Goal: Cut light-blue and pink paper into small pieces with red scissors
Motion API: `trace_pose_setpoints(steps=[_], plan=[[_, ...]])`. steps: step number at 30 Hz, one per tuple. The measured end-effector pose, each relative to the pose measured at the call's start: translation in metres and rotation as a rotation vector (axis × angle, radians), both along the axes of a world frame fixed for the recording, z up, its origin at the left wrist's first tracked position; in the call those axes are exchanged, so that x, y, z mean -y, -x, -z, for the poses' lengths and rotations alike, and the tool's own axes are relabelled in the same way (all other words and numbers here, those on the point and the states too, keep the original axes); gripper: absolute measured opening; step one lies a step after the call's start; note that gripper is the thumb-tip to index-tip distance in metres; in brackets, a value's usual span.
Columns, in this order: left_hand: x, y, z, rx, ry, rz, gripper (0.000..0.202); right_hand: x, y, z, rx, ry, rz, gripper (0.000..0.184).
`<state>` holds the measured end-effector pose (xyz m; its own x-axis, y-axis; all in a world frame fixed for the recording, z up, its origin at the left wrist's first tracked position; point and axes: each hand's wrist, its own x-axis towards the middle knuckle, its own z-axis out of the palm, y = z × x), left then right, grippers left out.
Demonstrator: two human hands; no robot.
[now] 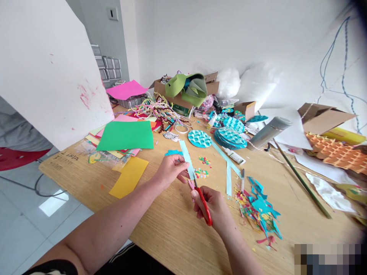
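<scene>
Between the thumb and fingers of my left hand [172, 168] is a pale blue paper strip [185, 152], held up over the table at a slant. My right hand [213, 206] is closed around the red handles of a pair of scissors [205, 208]. The scissor blades meet the strip's lower end, close to my left fingertips. A small pink piece [191, 185] shows beside the blades. Just beyond the strip lie small piles of coloured paper dots [201, 173]. More pale blue strips [228, 178] rest on the table to the right.
Green [126, 135] and yellow paper [129, 177] lie at left. Teal scraps [261, 206] are heaped at right, near a marker [242, 181]. Behind stand patterned blue discs [200, 138], a glue bottle [233, 155], a grey tumbler [269, 131] and a green felt basket [197, 91]. A stick [301, 177] crosses the right side.
</scene>
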<state>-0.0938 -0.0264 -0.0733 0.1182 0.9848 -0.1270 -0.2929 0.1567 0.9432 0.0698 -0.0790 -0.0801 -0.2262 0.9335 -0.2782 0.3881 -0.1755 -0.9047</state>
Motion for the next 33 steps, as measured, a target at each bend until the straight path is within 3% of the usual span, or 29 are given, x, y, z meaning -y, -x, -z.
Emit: trace_pose_setpoints(steps=[33], plan=[[0.0035,-0.0027,-0.0017,-0.021,0.029,0.017,0.015,0.0005,0.0027,-0.0014,-0.008,0.03,0.034,0.05]])
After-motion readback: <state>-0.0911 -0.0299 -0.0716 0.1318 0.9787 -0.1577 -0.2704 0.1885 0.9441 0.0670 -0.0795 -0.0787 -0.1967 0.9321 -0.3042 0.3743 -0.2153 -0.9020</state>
